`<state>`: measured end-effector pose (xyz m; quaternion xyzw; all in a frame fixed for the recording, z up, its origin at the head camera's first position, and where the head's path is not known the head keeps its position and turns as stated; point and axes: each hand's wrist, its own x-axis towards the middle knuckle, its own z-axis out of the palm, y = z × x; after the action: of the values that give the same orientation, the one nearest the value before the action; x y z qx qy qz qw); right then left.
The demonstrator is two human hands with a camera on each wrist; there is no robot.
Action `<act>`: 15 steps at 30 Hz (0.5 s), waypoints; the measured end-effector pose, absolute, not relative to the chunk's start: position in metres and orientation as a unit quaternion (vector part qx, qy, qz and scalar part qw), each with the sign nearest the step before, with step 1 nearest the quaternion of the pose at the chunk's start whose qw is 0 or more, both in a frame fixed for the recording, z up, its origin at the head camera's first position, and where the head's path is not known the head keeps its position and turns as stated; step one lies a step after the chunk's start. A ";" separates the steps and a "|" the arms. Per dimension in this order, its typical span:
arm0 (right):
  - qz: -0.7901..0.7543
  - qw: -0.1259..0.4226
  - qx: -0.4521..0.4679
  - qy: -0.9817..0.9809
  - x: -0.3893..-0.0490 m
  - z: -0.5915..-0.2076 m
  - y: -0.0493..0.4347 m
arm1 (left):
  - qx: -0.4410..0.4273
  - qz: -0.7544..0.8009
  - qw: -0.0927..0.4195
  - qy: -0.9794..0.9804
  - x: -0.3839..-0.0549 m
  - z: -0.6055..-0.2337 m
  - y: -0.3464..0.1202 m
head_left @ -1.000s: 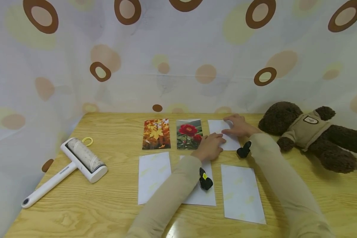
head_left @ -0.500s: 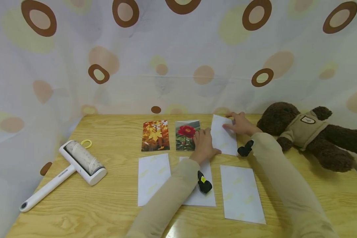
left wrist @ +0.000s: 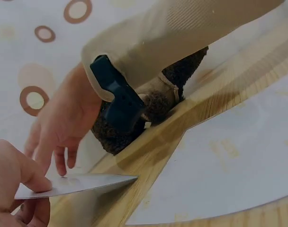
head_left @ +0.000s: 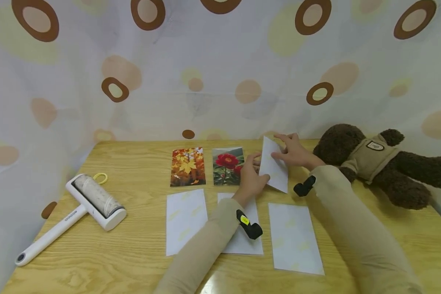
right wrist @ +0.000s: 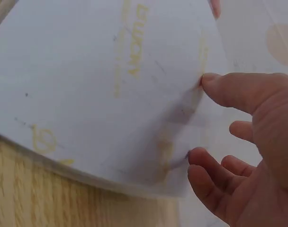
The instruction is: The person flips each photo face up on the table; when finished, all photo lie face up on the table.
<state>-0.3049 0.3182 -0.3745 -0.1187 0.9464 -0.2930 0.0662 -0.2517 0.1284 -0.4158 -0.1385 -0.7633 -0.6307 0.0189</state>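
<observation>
A photo print (head_left: 273,165), its white back with yellow lettering towards me, stands tilted up off the table's far side and bends slightly. My left hand (head_left: 252,179) pinches its near left edge, thumb on the white side and fingers behind, as the left wrist view also shows with that hand (left wrist: 13,182). At the other edge is my right hand (head_left: 297,153); in the right wrist view this hand (right wrist: 267,137) touches the print with thumb and fingertips spread apart. The picture side is hidden. Left of it lie a red flower photo (head_left: 226,165) and an autumn leaf photo (head_left: 187,166), face up.
Three white-backed prints lie in a nearer row, among them the left one (head_left: 186,222) and the right one (head_left: 295,239); my left sleeve covers part of the middle one. A white lint roller (head_left: 99,200) lies left, a brown teddy bear (head_left: 375,163) right. A spotted curtain (head_left: 220,69) hangs behind.
The print lay flat a second ago; its left side has since risen from the table. My left hand has gone from pressing on it to pinching its left edge.
</observation>
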 end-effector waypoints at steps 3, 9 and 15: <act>-0.269 0.024 -0.178 0.946 -0.301 -0.366 0.312 | -0.128 -0.653 0.015 -0.746 -0.249 -0.412 0.130; -0.236 -0.022 -0.274 0.932 -0.295 -0.357 0.299 | -0.130 -0.677 0.020 -0.724 -0.247 -0.409 0.130; -0.268 -0.019 -0.248 0.931 -0.290 -0.349 0.294 | -0.155 -0.683 0.032 -0.713 -0.248 -0.412 0.130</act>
<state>-0.2905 0.2938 -0.3495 -0.2481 0.9306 -0.2685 -0.0192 -0.2476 0.1302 -0.4118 -0.1551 -0.7126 -0.6835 0.0321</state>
